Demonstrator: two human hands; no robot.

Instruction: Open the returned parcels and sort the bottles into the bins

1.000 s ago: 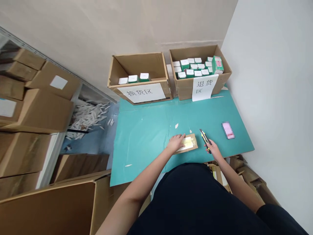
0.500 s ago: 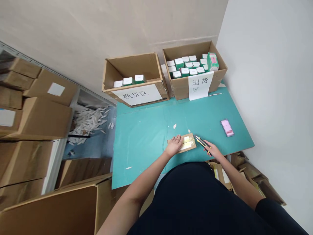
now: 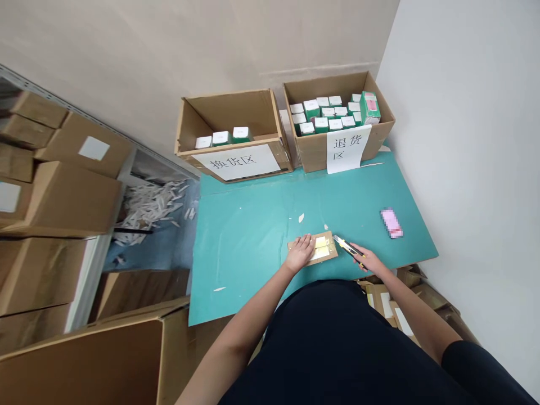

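A small flat cardboard parcel (image 3: 331, 252) with a yellow and white label and clear tape lies near the front edge of the green tabletop (image 3: 240, 219). My left hand (image 3: 300, 251) holds its left end down, the fingers over the top; the thumb is hard to see. In my right hand (image 3: 365, 259) is a black and yellow utility knife (image 3: 349, 246), gripped by the handle. Its tip points up and left, close to the parcel's right edge; whether it touches, I cannot tell.
Behind stand two open cartons with paper signs: the left carton (image 3: 228, 107) and the right carton (image 3: 310, 154), with green-and-white boxes inside. A blurred pink phone-like thing (image 3: 391, 223) lies at right. Stacked cartons (image 3: 71, 197) fill the left; a large open carton (image 3: 172, 349) stands lower left.
The knife has turned slightly in my right hand, showing more of its pale side, and its tip has moved a little left. My left hand stays on the parcel. The view has shifted slightly.
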